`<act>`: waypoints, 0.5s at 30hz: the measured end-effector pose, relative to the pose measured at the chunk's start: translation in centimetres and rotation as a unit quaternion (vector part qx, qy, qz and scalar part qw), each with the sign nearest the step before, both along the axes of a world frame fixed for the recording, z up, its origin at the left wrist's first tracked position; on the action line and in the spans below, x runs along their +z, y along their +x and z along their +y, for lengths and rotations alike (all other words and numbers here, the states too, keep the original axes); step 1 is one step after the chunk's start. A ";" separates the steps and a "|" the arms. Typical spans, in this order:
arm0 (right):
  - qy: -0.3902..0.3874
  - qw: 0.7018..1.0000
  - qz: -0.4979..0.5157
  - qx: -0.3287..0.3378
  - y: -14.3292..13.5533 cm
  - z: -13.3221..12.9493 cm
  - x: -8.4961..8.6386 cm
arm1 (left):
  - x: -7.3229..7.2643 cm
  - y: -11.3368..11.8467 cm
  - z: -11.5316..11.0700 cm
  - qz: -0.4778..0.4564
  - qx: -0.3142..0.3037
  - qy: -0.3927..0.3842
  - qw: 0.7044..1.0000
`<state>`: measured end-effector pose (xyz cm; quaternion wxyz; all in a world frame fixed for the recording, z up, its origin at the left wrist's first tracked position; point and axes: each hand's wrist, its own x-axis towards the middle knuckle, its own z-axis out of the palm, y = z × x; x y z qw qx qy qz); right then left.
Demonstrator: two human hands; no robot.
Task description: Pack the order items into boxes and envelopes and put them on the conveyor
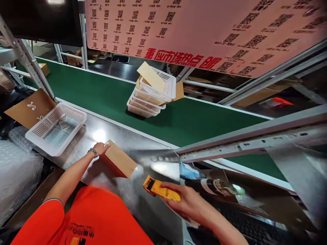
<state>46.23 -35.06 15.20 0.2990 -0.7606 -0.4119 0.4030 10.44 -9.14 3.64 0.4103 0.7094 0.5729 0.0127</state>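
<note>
My left hand (100, 149), with a metal watch at its wrist, grips the upper left end of a closed cardboard box (122, 158). That box lies on the shiny metal table (102, 126) right before my body. To the right, my right hand (185, 197) is closed round a yellow handheld barcode scanner (163, 190) with a dark front. The scanner is held apart from the box, its front turned to the left. A white perforated basket (57, 131) rests on the table left of the box, with a small clear packet inside.
Beyond the table runs a green conveyor belt (102, 93) carrying stacked white baskets (150, 97). A pink board of QR codes (178, 37) hangs above. A metal frame rail (245, 139), a bottle (214, 186) and a keyboard (252, 224) lie right. Bubble wrap (19, 170) fills the left.
</note>
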 end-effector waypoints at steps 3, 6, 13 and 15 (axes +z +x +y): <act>-0.105 0.986 0.015 0.125 -0.7 0.5 -1.3 | -0.2 0.2 0.2 0.007 0.001 0.013 1.000; -0.081 0.985 -0.015 0.151 -4.9 4.4 -4.5 | 0.0 0.3 0.2 0.020 -0.010 0.017 1.000; -0.039 0.969 -0.240 0.044 -6.5 5.5 -12.8 | 0.9 0.8 -0.2 0.048 -0.005 0.029 0.998; 0.011 0.968 -0.248 -0.027 -5.8 3.7 -15.8 | 1.0 1.2 -0.5 0.052 0.011 0.016 0.998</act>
